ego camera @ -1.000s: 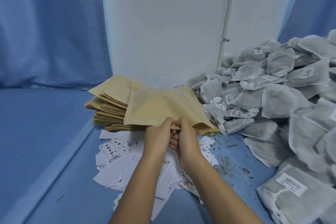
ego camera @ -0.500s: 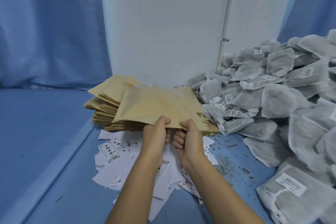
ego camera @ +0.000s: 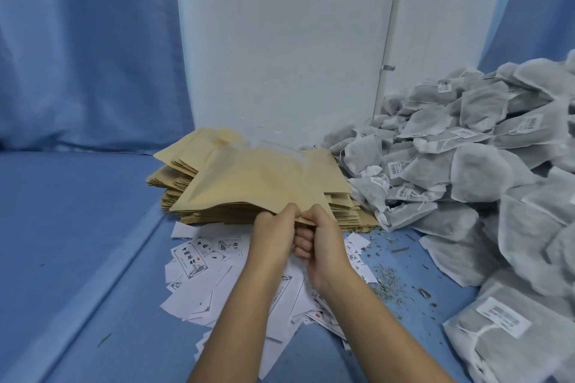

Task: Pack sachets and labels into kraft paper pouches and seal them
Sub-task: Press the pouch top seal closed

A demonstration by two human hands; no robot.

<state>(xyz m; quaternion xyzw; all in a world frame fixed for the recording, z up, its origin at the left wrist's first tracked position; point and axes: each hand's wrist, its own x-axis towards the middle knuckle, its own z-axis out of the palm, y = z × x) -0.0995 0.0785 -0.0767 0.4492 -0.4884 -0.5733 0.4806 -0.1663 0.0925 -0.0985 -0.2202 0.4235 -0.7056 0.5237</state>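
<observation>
One kraft paper pouch (ego camera: 261, 180) is held tilted above the stack of kraft pouches (ego camera: 186, 193) in the middle. My left hand (ego camera: 273, 239) pinches its near edge, and my right hand (ego camera: 323, 246) pinches the same edge right beside it, thumbs nearly touching. White printed labels (ego camera: 199, 261) lie scattered on the blue surface under my forearms. A big heap of grey mesh sachets (ego camera: 473, 171) with small white tags fills the right side.
A blue cloth covers the work surface (ego camera: 77, 227), with a raised fold running along the left. A white panel (ego camera: 286, 40) stands behind the pouches, blue curtains on both sides. Dried herb crumbs (ego camera: 389, 283) lie between labels and sachets.
The held pouch has tipped and shifted a little; my two hands spread slightly apart on its near edge, then came back close together.
</observation>
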